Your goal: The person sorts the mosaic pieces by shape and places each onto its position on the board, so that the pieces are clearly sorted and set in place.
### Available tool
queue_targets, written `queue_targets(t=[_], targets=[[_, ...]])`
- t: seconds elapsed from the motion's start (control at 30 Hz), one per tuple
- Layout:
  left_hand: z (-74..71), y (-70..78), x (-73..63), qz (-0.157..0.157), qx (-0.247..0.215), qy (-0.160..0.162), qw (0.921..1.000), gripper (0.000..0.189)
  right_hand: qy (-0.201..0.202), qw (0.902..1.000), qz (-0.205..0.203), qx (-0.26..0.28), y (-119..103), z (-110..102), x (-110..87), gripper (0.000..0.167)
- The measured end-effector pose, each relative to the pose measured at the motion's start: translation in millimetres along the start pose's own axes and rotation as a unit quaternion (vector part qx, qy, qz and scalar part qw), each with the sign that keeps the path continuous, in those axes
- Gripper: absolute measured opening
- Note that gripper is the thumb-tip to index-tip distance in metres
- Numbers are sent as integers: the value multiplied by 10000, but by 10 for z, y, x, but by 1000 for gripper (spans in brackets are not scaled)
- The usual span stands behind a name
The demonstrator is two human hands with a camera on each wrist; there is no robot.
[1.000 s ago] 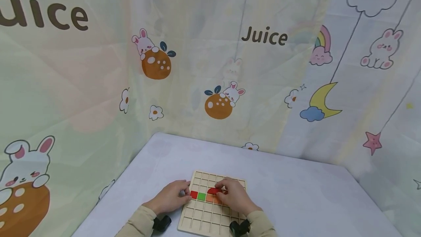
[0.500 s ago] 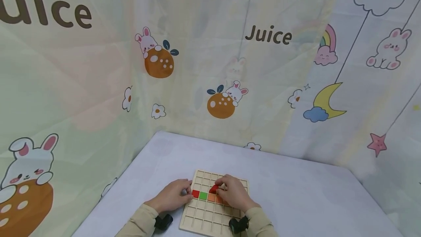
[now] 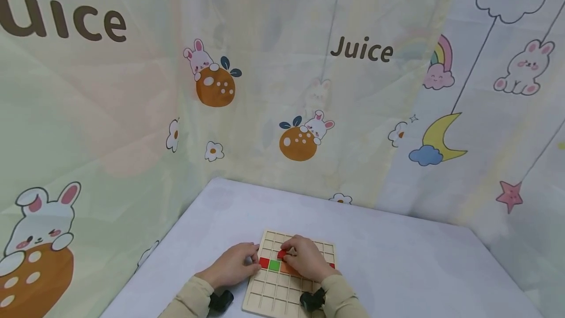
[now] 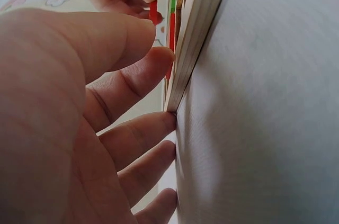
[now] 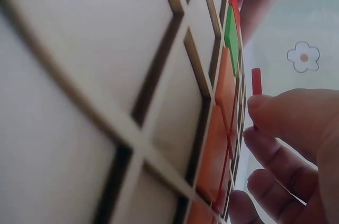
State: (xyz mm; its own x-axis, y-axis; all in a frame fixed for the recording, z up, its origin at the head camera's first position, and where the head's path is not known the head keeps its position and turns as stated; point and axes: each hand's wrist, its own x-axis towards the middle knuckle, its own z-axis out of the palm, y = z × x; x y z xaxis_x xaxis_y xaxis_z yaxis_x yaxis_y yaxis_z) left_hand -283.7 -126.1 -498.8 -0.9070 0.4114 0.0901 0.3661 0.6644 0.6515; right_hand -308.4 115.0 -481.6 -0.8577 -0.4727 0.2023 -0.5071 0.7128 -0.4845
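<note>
A wooden grid board [image 3: 265, 294] lies on the table. Across it runs a row of coloured square tiles: a red tile [image 3: 264, 262] at the left edge, a green tile [image 3: 274, 265], then orange tiles [image 5: 213, 150], partly hidden by my right hand. My right hand [image 3: 307, 260] pinches a loose red tile [image 5: 257, 82] between thumb and fingers, just above the board near the green tile. At the board's left edge rests my left hand [image 3: 234, 265]. Its fingers [image 4: 140, 134] are extended, with tips touching the board's side and the tabletop, and it holds nothing.
The white-covered table [image 3: 397, 264] stretches out around the board. Behind it hangs a printed curtain [image 3: 247, 126] with rabbits and oranges. Black wrist cameras [image 3: 220, 301] sit near both sleeves.
My right hand has shifted left over the board, carrying the red tile from above the orange tiles toward the green one. Red shows at the row's right end now. The left hand stays put.
</note>
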Motion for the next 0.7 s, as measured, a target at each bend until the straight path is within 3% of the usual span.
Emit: queue_targets(t=[0.7], targets=[[31,-21,-5,116,134,75,9998,20,87,9998,193,-68,-80,138,42,14]])
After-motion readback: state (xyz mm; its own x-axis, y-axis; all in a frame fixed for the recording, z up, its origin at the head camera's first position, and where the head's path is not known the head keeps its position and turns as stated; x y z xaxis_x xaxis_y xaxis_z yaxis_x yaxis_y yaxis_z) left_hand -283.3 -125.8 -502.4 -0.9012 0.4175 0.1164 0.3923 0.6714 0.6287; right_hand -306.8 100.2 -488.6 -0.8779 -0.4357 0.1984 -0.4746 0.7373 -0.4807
